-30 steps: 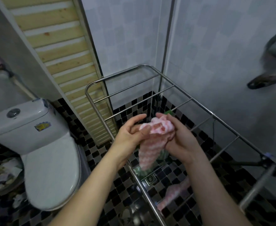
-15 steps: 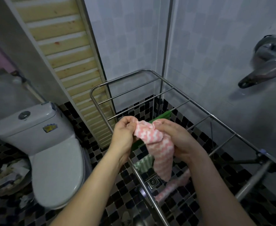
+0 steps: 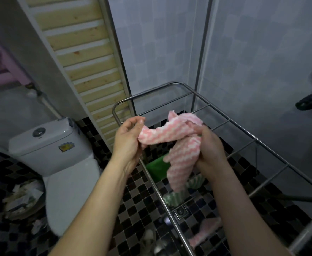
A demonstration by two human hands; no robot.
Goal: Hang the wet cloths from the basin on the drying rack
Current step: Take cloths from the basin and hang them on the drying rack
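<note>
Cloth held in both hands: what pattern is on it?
The cloth has pink-and-white zigzag stripes; head view.

The checkered tile floor (image 3: 129,209) carried a white toilet (image 3: 68,182) at nine o'clock and a paper-filled bin (image 3: 22,198) at eight. The drying rack (image 3: 243,133) stood over it toward three. A green object (image 3: 158,168) sat near centre, with a square drain (image 3: 180,211) at five.

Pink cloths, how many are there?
2. One pink cloth is held between the left hand and right hand over the drying rack; the second pink cloth hangs lower, near the picture's bottom. Others may be hidden.
</note>
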